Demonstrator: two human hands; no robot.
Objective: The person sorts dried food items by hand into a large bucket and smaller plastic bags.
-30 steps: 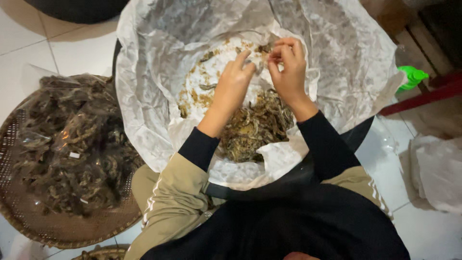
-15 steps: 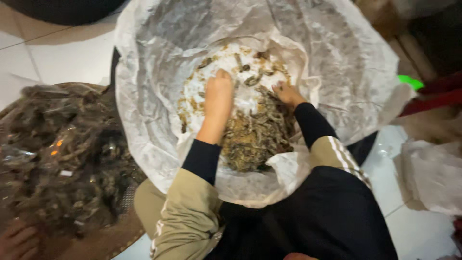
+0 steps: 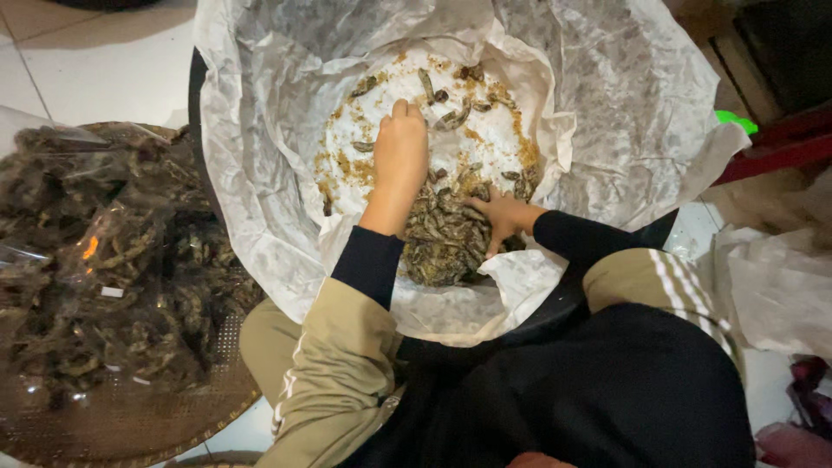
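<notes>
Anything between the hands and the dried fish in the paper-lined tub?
Nothing visible. The left hand rests on the white paper beside the scattered pieces, and the right hand already touches the dried fish pile.

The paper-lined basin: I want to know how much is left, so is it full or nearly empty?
Nearly empty. The paper-lined basin shows bare white paper with scattered bits; one small heap of dried fish remains.

Background: pale tiled floor (image 3: 78, 61); red furniture bar (image 3: 771, 147) at upper right; dim, warm indoor light.
</notes>
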